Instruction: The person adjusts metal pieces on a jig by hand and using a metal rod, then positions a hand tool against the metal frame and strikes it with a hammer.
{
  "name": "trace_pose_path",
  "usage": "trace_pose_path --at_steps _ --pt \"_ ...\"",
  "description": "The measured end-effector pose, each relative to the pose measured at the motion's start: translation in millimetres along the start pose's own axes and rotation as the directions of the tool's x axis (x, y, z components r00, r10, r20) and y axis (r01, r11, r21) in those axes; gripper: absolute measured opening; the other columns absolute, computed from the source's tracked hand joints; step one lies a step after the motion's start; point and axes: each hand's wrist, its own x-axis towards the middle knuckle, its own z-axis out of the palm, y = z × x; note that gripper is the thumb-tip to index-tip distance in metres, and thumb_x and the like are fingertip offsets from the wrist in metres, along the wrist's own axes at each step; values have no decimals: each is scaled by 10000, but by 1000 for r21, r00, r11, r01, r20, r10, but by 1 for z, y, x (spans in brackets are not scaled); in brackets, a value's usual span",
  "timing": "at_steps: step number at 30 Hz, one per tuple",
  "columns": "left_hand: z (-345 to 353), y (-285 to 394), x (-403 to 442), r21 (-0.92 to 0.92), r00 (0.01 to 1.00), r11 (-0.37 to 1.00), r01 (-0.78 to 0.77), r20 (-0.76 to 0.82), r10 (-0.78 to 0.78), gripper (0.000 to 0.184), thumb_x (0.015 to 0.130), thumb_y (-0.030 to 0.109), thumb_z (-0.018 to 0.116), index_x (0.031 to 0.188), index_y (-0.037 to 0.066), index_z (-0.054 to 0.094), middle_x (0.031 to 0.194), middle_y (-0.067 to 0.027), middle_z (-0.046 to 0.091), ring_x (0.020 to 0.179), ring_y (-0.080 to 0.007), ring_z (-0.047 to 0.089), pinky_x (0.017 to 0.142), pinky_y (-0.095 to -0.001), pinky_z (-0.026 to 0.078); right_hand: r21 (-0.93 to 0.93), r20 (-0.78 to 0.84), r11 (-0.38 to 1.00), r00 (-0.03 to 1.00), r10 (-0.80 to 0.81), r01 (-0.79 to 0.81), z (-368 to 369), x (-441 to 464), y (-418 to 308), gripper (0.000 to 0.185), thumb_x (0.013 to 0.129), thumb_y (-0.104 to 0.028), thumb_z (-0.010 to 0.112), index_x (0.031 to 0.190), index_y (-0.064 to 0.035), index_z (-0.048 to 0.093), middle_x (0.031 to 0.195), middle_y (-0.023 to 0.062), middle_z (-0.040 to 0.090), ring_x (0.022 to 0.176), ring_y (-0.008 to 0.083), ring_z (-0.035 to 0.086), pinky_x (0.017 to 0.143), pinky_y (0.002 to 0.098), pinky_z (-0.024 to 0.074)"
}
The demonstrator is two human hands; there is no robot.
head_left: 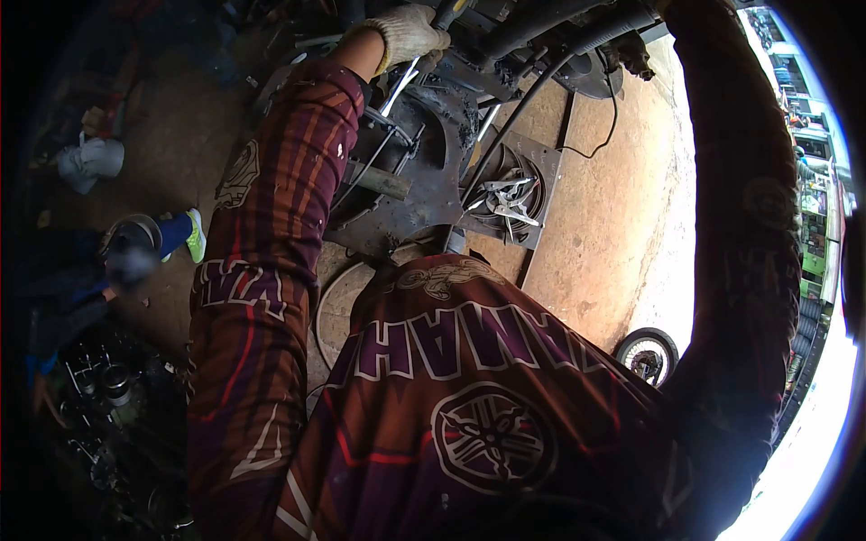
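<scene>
My left hand (410,38), in a pale knitted glove, is closed at the top of the head view. Its fingers meet a dark bar with a yellow patch (449,13); what lies inside the grip is hidden. Dark metal tubes (541,27) and a greasy frame surround that hand. Below it stands a dark metal stand (428,144) with rods across it. Locking pliers (511,198) rest on a metal plate with a round coil or ring, right of the stand. My right arm (735,135) stretches up past the top edge, leaving that hand outside the picture.
A spoked wheel (646,357) lies at the right on the brown floor. Two people are at the left, one with a bright yellow-green shoe (196,236). Dark metal parts (113,388) crowd the lower left. Bright daylight and shelves border the right side.
</scene>
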Motion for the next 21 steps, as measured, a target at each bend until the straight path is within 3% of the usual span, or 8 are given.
trace_pose_path --at_steps 3,5,9,10,13,15,17,21 --pt "0 0 1 118 997 991 -69 -35 74 294 916 272 684 1025 -1 670 826 -96 710 735 -183 675 719 -329 538 -2 1 1000 1000 4 -4 -1 0 1 370 875 -320 703 1158 -82 700 1092 164 705 1038 336 681 898 428 550" --pt "-2 1 -2 -171 996 985 20 89 -5 293 915 267 681 1027 -3 670 839 -96 714 760 -185 676 734 -328 535 -4 3 1000 1000 12 -12 -1 0 2 371 875 -322 703 1159 -82 701 1095 164 705 1041 336 680 901 429 550" --pt "-3 29 -20 41 998 998 50 29 -51 261 933 232 660 1027 -11 660 852 -94 713 737 -167 671 705 -327 540 -3 3 1000 1000 9 -9 -1 1 0 373 876 -325 701 1160 -82 702 1100 165 705 1047 336 679 906 429 548" --pt "3 15 -12 -137 998 989 57 26 -54 264 935 233 658 1032 -13 655 846 -95 709 722 -161 668 675 -331 547 -7 2 1000 1000 10 -10 -1 1 0 374 876 -326 701 1160 -82 703 1101 165 705 1049 337 678 908 429 547" --pt "6 -3 -1 -254 999 967 22 52 -8 295 927 250 669 1047 -20 653 857 -103 712 721 -164 668 662 -335 552 -11 7 1000 1000 15 -15 -3 0 2 376 877 -328 700 1161 -83 704 1105 166 705 1053 337 677 912 429 546" --pt "3 -4 3 -219 999 976 -1 50 12 285 934 242 670 1050 -18 653 871 -102 715 718 -164 668 661 -324 548 -8 7 1000 1000 20 -20 -3 1 2 377 877 -330 699 1162 -83 704 1107 166 705 1056 337 676 915 430 545" --pt "1 0 0 102 998 993 -67 -9 68 270 938 248 676 1030 -6 663 876 -99 718 762 -175 675 700 -339 544 -7 11 1000 1000 17 -16 -4 0 1 378 878 -331 699 1163 -83 705 1110 166 705 1060 337 676 918 430 545" --pt "-2 9 -9 176 999 984 -16 -32 22 267 936 271 681 999 12 677 870 -93 720 823 -196 677 759 -368 531 -6 17 1000 1000 22 -22 -6 -1 1 381 878 -334 697 1164 -83 707 1115 167 705 1066 338 674 924 430 543"
